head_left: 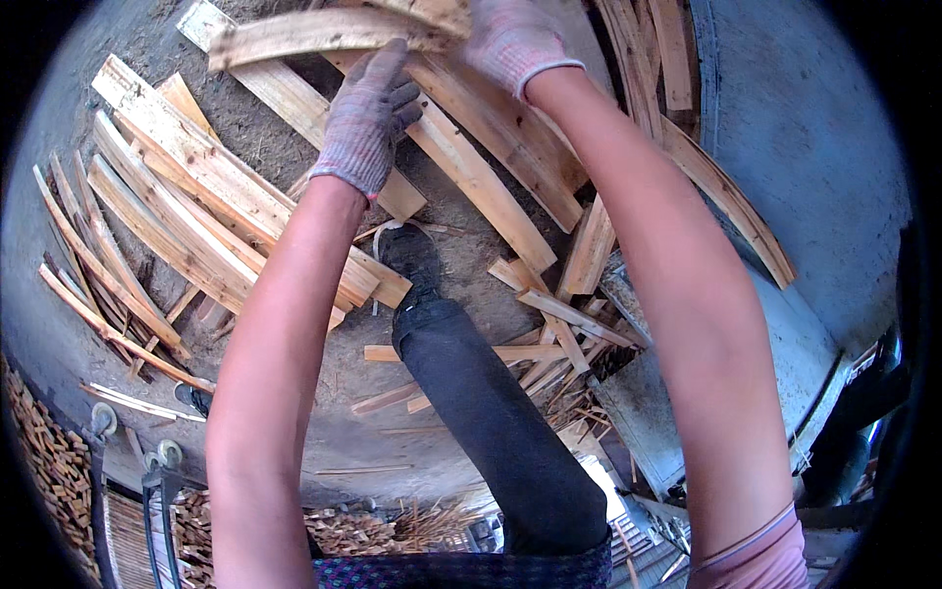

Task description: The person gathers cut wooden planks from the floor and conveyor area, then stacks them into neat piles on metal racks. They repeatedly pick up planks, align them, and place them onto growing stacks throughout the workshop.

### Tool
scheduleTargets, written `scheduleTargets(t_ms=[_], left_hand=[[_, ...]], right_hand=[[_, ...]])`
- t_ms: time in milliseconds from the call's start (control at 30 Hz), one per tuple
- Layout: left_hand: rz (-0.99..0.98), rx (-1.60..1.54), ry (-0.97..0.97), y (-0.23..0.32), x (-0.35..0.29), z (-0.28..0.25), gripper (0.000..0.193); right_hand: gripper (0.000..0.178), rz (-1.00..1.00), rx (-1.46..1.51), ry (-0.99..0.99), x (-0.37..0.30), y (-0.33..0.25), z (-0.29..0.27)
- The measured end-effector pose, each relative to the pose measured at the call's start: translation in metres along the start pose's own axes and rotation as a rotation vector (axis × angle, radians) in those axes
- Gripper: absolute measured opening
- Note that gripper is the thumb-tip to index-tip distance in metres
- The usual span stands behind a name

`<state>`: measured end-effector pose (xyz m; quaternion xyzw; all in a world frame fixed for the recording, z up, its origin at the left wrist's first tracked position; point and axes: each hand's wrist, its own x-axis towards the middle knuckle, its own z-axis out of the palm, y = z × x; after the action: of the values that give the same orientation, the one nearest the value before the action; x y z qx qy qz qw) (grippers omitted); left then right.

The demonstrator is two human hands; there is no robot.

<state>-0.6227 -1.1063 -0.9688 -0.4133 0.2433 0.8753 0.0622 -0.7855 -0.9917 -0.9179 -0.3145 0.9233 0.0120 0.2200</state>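
Note:
Both hands wear grey and pink knit gloves and reach far forward. My right hand [505, 39] grips one end of a long pale wooden plank [314, 31] that lies crosswise above the pile. My left hand [368, 113] rests with flat, spread fingers just under the same plank, touching its lower edge. Under the hands lie other rough planks [471, 162] on the dirt ground. My own leg in dark trousers and a black shoe [412, 257] stands below the hands.
A heap of split planks and thin slats [167, 211] lies at the left, with small offcuts [559, 339] right of my leg. A grey metal machine table [785, 324] runs along the right. A wheeled cart [157, 471] with chopped wood stands at the lower left.

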Motion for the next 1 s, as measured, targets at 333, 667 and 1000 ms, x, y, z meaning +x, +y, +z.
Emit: scheduleTargets(t_ms=[333,667,1000], left_hand=[[0.209,-0.236,0.192,0.026,-0.098,-0.103,0.044],[0.354,0.295,0.373,0.132,-0.108,-0.163,0.036],[0.945,1.835,0.736,0.123,-0.092,-0.107,0.085]], right_hand=[[0.047,-0.244,0.424,-0.279,-0.084,-0.156,-0.031],[0.070,0.234,0.284,0.107,-0.169,-0.051,0.032],[0.101,1.001,0.511,0.099,-0.193,0.040,0.042]])
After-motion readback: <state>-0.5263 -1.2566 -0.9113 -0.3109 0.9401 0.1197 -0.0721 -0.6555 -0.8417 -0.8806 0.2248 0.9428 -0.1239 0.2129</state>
